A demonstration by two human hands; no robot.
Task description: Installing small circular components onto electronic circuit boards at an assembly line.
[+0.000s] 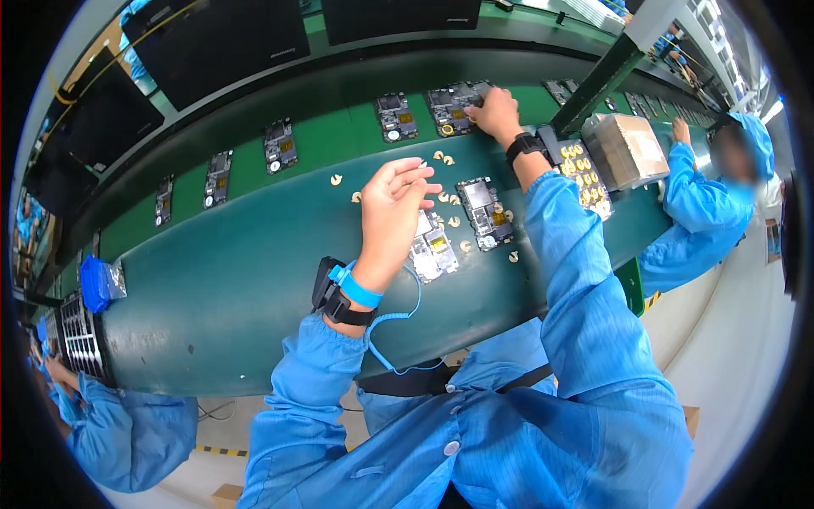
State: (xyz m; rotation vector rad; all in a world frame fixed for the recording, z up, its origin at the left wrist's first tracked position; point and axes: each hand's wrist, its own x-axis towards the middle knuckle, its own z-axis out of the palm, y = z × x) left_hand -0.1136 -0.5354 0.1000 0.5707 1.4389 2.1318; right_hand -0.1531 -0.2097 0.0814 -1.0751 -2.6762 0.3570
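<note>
My right hand (496, 114) reaches to the green conveyor, its fingers closed on the edge of a circuit board (462, 97) in a close group there. One board in that group carries a yellow ring (447, 130). Nearer me, my left hand (394, 199) hovers half-curled over the table, fingers apart, with nothing visible in it. Partly under it lies a circuit board with silver shields (435, 254). Another circuit board (483, 212) lies to its right. Small cream C-shaped pieces (465, 246) are scattered around both boards. A blue coiled cord hangs from my left wristband (363, 290).
Single circuit boards (278, 146) stand spaced along the conveyor (326, 127). At right are a tray of yellow round parts (585, 174), a cardboard box (627, 151) and a green post (593, 83). A blue bag (95, 284) lies far left. Co-workers (712, 195) sit on both sides.
</note>
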